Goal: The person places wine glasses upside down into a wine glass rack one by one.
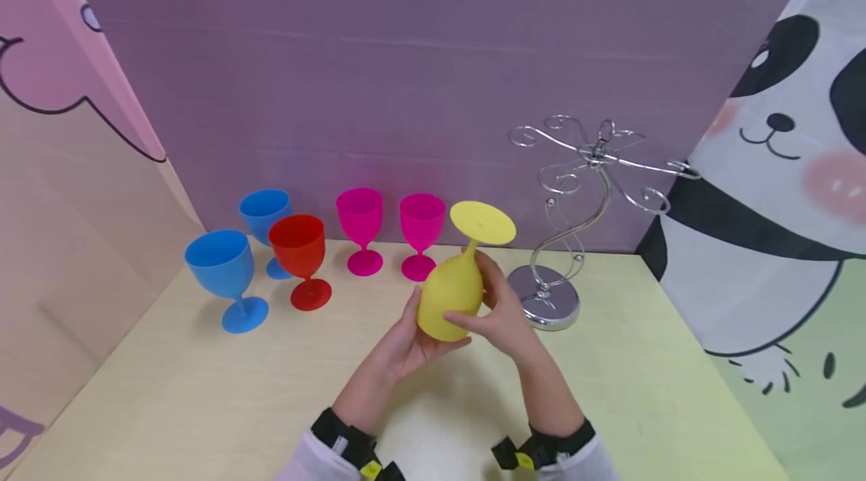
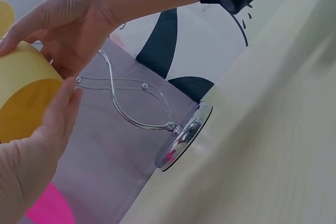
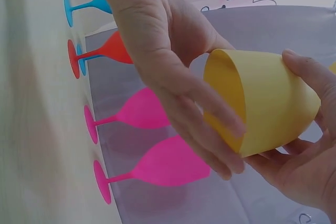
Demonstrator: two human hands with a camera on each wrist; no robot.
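Observation:
A yellow goblet [image 1: 452, 299] is held upside down above the table, its round foot [image 1: 483, 222] tilted up and its mouth downward. My right hand [image 1: 499, 310] grips the bowl from the right, thumb on the near side and fingers behind. Beneath and beside the mouth lies my left hand [image 1: 403, 347], its thumb against the left side of the bowl. In the right wrist view, the left fingers [image 3: 202, 124] stretch nearly straight across the goblet's opening. The left wrist view shows the right hand [image 2: 71, 22] around the bowl [image 2: 21, 77].
Behind the hands stand two pink goblets [image 1: 422, 219]. A red goblet [image 1: 306, 254] and two blue goblets [image 1: 226, 274] are to the left, all upright. Just right of the right hand stands a silver metal rack [image 1: 545, 299] with curled arms. A purple backdrop [image 1: 406, 90] closes the far side.

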